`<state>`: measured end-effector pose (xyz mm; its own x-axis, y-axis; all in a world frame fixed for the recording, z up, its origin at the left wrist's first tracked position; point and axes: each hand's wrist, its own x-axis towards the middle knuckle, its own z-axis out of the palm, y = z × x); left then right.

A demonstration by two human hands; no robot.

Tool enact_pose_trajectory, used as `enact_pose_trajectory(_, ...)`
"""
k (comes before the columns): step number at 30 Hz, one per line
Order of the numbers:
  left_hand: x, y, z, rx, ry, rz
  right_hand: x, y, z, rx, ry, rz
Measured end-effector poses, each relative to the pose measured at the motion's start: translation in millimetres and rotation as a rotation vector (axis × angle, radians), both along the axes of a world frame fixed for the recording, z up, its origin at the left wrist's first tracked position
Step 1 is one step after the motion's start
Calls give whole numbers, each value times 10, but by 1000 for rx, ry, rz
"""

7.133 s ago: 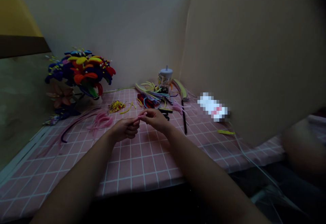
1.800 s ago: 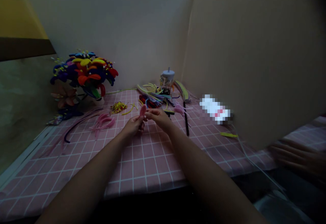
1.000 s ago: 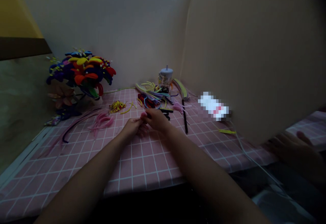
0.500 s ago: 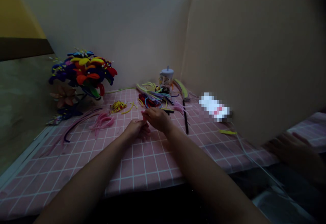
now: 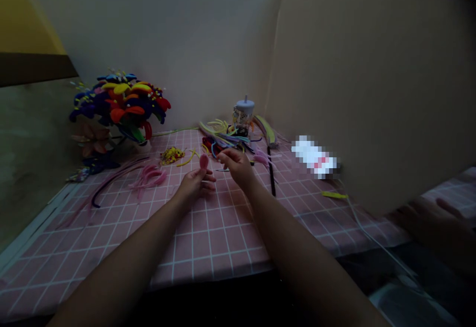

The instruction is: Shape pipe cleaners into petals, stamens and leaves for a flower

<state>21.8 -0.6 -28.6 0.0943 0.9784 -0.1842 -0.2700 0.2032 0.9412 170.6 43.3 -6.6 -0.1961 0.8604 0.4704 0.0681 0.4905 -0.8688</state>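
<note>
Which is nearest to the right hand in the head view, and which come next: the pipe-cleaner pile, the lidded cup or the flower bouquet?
1. pipe-cleaner pile, just behind the right hand.
2. lidded cup, farther back by the wall.
3. flower bouquet, far off to the left.

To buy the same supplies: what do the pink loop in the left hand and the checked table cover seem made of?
The pink loop in the left hand looks like a fuzzy, matte pipe cleaner: soft outline, holds a bend. The table cover looks like smooth cloth or vinyl, white grid printed; dim light hides which.
</note>
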Motion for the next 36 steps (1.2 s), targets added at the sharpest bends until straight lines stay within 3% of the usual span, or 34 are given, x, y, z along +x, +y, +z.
enact_pose_trajectory(4, 12, -1, 22, 38, 25, -24, -64, 2, -88, -306, 47, 378)
enact_pose_trajectory(9, 41, 24, -66, 32, 30, -46, -170, -20, -218, -442, 60, 499)
enact_pose_trajectory(14, 110, -21, -17, -47, -102, -20, -197, 3, -234, -307, -112, 405)
enact_pose_trajectory(20, 135, -45, 36, -119, -150, -38, -130, 29, -156, 374, -399, 98)
enact_pose_trajectory(24, 130, -29, -11, -145, -106, -47, -115, -24, -97, 612, -508, 17)
enact_pose_trajectory(27, 132, -29, -38, -175, -81, -75, -109, -94, -26, 633, -517, -43)
enact_pose_trajectory(30, 121, -32, -53, -224, -83, -71, -89, -124, 35, 588, -367, -130)
enact_pose_trajectory(33, 94, -30, -63, -188, -137, -72, -71, -90, 23, 445, -208, -160)
enact_pose_trajectory(36, 72, -15, -79, -88, -127, -92, -83, -41, -54, 210, -217, -49)
